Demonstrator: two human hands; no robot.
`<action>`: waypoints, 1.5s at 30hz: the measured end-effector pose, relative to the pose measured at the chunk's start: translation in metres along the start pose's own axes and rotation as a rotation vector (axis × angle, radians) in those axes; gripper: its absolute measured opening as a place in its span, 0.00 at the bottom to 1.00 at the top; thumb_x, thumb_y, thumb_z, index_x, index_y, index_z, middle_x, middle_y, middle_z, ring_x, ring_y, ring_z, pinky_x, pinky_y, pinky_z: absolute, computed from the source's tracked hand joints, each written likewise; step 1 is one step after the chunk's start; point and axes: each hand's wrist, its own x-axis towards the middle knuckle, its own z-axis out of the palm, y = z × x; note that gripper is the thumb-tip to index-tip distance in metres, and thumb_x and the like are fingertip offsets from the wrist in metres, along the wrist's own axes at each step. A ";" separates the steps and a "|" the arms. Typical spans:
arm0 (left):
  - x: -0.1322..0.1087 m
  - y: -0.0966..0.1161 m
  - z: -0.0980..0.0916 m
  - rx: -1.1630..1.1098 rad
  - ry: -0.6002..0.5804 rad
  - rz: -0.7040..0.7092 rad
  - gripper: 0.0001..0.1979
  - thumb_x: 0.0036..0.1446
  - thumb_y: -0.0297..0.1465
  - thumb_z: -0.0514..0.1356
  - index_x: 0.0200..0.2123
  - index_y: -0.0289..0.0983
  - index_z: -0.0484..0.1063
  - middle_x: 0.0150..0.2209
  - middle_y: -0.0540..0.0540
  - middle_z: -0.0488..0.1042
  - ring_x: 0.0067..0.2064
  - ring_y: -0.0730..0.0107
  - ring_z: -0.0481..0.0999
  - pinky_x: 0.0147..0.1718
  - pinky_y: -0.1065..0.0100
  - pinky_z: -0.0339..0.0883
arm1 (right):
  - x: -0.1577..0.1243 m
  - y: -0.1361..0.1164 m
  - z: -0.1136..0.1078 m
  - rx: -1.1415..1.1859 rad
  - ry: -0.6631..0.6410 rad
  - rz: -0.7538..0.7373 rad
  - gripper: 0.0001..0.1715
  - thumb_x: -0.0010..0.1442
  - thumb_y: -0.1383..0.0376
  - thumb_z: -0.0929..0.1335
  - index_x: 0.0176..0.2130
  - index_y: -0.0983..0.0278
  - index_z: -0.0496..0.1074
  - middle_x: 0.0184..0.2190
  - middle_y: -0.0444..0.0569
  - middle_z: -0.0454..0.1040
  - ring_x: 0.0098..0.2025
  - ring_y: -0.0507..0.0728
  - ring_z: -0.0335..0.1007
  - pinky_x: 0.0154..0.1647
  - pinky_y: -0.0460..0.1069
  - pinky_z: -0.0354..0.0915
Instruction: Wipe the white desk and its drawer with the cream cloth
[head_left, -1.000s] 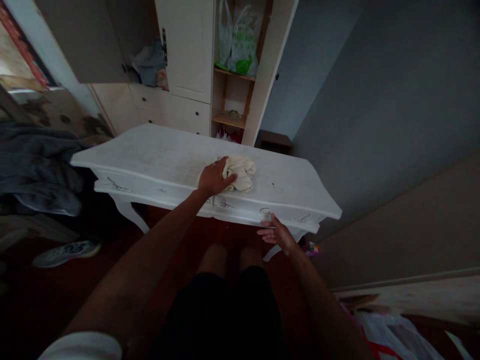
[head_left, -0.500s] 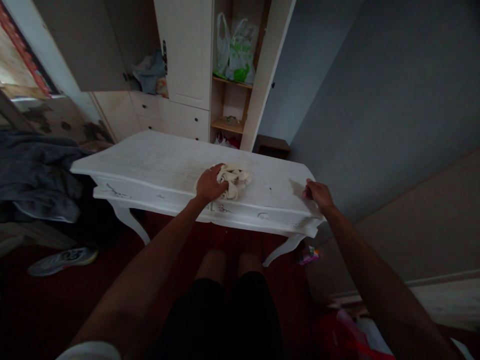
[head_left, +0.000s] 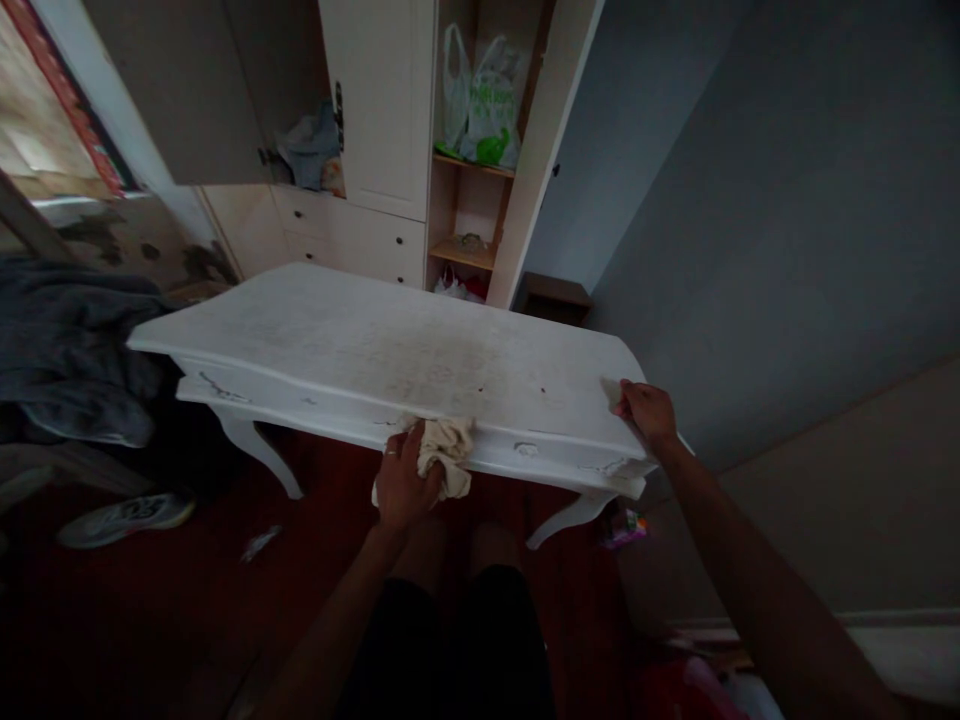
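Behind everything, taking the view as a dial, we have a cream wardrobe [head_left: 382, 110] at eleven to twelve o'clock and a bare grey-blue wall [head_left: 787, 200] at two. Across the middle stands a white table [head_left: 337, 300] on curved legs, its top smudged dark near the centre, its drawer front bearing thin carved motifs. Our left hand [head_left: 409, 485] sits between six and seven, fingers curled over a bunched cream cloth [head_left: 450, 455] held against the front edge — probably bunched so that it fills the palm and bears on the narrow drawer face. Our right hand [head_left: 649, 412], just past three, rests on the right end of the tabletop with its fingers folded in; we cannot tell whether anything is tucked inside, and we suppose it is there to steady us as we lean. At twelve, a white plastic bag [head_left: 487, 105] carries green lettering — too blurred for us to read — and is likely kept on the shelf to stay off the floor. Between four and five, a pink packet [head_left: 626, 528] shows bright print too small to make out, and the markings on the shoe [head_left: 124, 520] between eight and nine are no clearer.
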 end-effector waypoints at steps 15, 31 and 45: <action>-0.017 0.095 0.077 0.060 -0.199 0.057 0.26 0.56 0.35 0.58 0.59 0.39 0.63 0.57 0.31 0.66 0.52 0.48 0.73 0.47 0.54 0.71 | -0.003 0.004 0.002 0.182 0.030 0.058 0.23 0.57 0.53 0.68 0.18 0.62 0.67 0.13 0.44 0.69 0.16 0.50 0.63 0.21 0.46 0.61; -0.054 0.098 0.087 -0.281 -0.418 -0.104 0.21 0.55 0.32 0.57 0.52 0.32 0.65 0.51 0.31 0.71 0.53 0.49 0.73 0.54 0.53 0.66 | -0.008 -0.004 0.001 0.370 0.091 0.134 0.20 0.56 0.56 0.70 0.18 0.63 0.68 0.11 0.41 0.68 0.13 0.47 0.61 0.15 0.42 0.59; -0.048 0.155 0.059 -0.911 -0.517 -0.434 0.15 0.56 0.30 0.57 0.48 0.39 0.71 0.46 0.42 0.79 0.48 0.59 0.77 0.51 0.62 0.67 | -0.004 0.000 0.001 0.483 0.087 0.134 0.20 0.57 0.58 0.70 0.18 0.63 0.67 0.10 0.41 0.68 0.11 0.46 0.58 0.12 0.40 0.55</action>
